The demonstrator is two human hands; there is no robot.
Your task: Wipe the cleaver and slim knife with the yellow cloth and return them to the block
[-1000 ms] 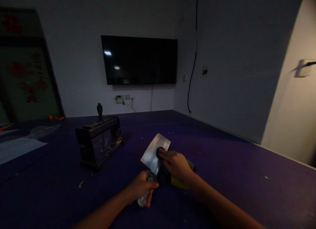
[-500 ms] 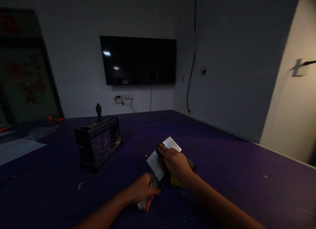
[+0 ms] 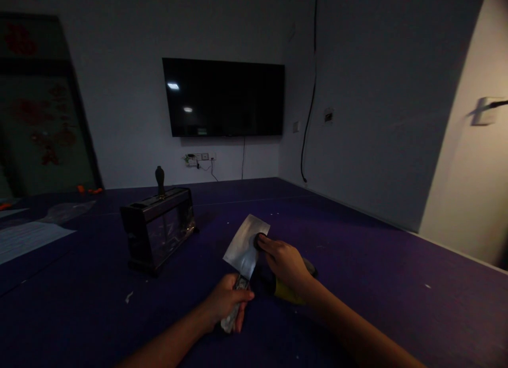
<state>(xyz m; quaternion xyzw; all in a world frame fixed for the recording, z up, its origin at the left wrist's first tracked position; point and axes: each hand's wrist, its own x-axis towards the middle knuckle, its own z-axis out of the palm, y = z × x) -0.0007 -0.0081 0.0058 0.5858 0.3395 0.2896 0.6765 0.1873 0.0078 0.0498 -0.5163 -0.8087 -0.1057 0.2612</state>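
Observation:
My left hand (image 3: 226,302) is closed round the handle of a cleaver, whose broad shiny blade (image 3: 244,246) points up and away from me. My right hand (image 3: 283,262) presses a dark round object (image 3: 260,241) against the blade's right face with its fingertips. Beneath my right hand lies a yellow and dark item (image 3: 289,291) on the purple surface (image 3: 357,262); its shape is hard to make out in the dim light.
A dark knife block or case with a glass side (image 3: 159,228) stands to the left, one dark handle (image 3: 160,178) sticking up from it. White sheets (image 3: 27,236) lie far left. A black TV (image 3: 224,97) hangs on the back wall.
The blade tilted flatter to the right half a second ago, then swung back upright and left. My right hand stayed on the blade throughout.

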